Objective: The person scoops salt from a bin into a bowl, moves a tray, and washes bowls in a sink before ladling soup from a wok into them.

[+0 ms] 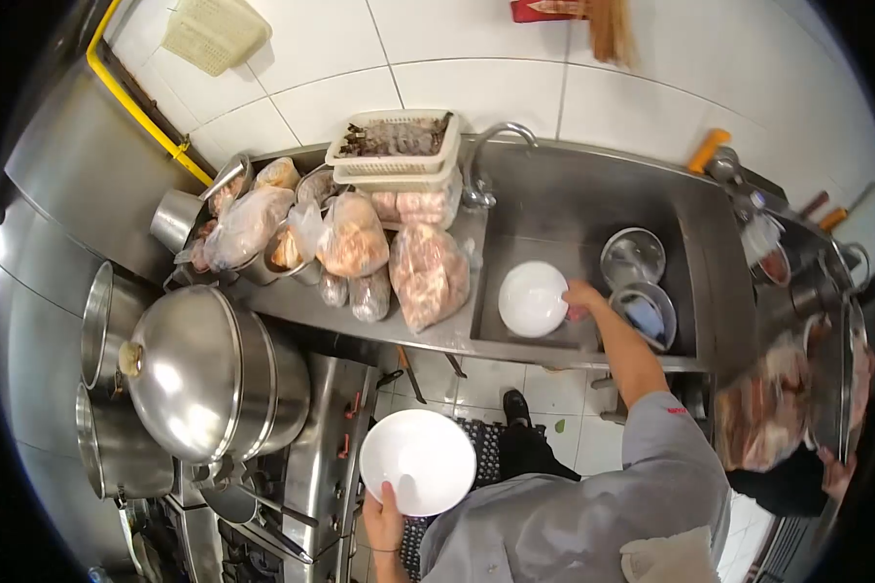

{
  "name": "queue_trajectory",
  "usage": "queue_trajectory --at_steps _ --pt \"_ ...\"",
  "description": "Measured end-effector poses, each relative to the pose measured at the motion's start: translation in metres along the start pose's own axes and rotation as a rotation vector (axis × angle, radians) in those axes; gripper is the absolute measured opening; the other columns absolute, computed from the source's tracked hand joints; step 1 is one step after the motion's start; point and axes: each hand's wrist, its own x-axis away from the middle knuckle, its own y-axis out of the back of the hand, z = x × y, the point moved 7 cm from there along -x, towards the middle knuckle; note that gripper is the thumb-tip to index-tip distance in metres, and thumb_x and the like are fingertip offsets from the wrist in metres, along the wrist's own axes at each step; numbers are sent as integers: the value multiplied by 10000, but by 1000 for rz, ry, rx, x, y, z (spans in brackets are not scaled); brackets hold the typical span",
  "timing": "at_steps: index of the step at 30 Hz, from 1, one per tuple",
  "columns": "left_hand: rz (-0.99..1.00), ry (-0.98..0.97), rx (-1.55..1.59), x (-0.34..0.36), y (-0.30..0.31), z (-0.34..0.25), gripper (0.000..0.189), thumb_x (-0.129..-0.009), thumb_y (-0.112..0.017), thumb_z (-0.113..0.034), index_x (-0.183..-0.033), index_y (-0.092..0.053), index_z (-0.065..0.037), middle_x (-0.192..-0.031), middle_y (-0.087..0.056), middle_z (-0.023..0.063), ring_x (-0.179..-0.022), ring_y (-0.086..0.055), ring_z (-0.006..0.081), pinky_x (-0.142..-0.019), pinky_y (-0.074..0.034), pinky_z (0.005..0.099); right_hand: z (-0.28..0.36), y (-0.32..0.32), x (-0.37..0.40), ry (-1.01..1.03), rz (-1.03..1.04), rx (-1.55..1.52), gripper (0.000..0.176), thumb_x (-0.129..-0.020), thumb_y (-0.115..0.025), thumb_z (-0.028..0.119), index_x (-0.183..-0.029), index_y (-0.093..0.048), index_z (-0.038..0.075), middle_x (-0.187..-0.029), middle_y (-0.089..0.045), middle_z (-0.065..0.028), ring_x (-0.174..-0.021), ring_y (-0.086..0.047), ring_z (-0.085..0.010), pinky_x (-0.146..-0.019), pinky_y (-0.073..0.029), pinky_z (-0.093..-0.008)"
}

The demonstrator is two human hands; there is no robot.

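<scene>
The right hand reached into the sink at the right end of the bench, its fingers closed on the right rim of a white bowl. That bowl stood tilted against the sink's near left corner with its inside facing up. The left hand was off the bench, low by the body, and gripped a second white bowl with the thumb over the near rim.

To handle the sink bowl well, I judged the grip should sit deeper, thumb inside and fingers under the rim, since a wet glazed rim slips from fingertips alone. It should rise straight up from the corner to clear the sink's front wall. Two steel bowls lay just beside the hand on the right, so the wrist had little room to swing that way. Bagged meat crowded the bench edge to the left. The second white bowl should be held level.
</scene>
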Motion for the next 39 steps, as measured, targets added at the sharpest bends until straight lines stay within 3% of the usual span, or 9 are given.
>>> queue_trajectory --at_steps 5,7,9,14,20,24,27,31,39 --pt "126 12 -33 -42 -73 -56 431 -997 -478 -273 -1248 -522 75 -1160 -632 166 -1057 -593 216 -890 -462 327 62 7 11 61 218 489 414 -861 -603 276 -1131 -602 -38 -858 -671 -205 -753 -699 -256 -650 -569 -368" --pt "163 -3 -11 -57 -102 -81 429 -998 -475 -276 -1241 -525 74 -1163 -632 168 -1058 -595 219 -894 -461 329 124 41 -11 598 -471 513 499 -879 -621 372 -1196 -587 -12 -1048 -645 -196 -967 -651 -239 -810 -526 -335" --pt "195 -166 -110 -86 -138 -87 416 -1000 -453 -279 -1223 -522 65 -1102 -644 187 -986 -635 244 -832 -499 354 223 74 34 829 -422 -302 441 -946 -558 355 -1246 -579 33 -1250 -579 -136 -948 -599 -175 -788 -504 -299" --pt "440 -20 -10 -144 -249 -118 470 -985 -454 -337 -1211 -489 73 -975 -660 239 -645 -693 279 -500 -550 335 280 66 66 536 365 94 369 -942 -568 344 -950 -700 0 -827 -703 -53 -627 -643 -135 -583 -518 -289" --pt "495 -250 24 -242 -377 -129 503 -967 -464 -353 -1163 -459 111 -930 -656 290 -624 -698 295 -510 -573 369 259 125 37 612 78 -4 297 -878 -614 240 -777 -685 -30 -696 -664 -99 -588 -633 -166 -569 -521 -295" --pt "489 14 157 -247 -399 -157 431 -974 -460 -287 -1159 -437 102 -886 -647 259 -599 -688 286 -498 -587 334 221 163 52 709 -372 530 186 -838 -585 122 -856 -681 -36 -684 -655 -116 -619 -653 -183 -533 -524 -309" --pt "528 116 318 -246 -412 -153 396 -960 -486 -230 -1182 -449 95 -871 -655 239 -609 -690 283 -494 -588 320 147 150 57 166 -55 180 206 -816 -536 73 -922 -662 -51 -685 -661 -122 -617 -668 -198 -506 -535 -322" --pt "671 268 253 -254 -454 -112 406 -890 -610 -257 -1134 -563 64 -839 -668 214 -650 -700 264 -493 -581 308 118 153 31 174 -22 119 257 -746 -515 23 -931 -665 -72 -791 -686 -216 -546 -675 -254 -509 -559 -341" --pt "265 -330 -654 -282 -475 -213 444 -737 -753 -364 -936 -700 29 -913 -683 246 -917 -666 386 -817 -529 441 199 172 70 505 -246 945 248 -784 -616 143 -976 -707 15 -904 -706 -174 -810 -701 -321 -743 -561 -414"
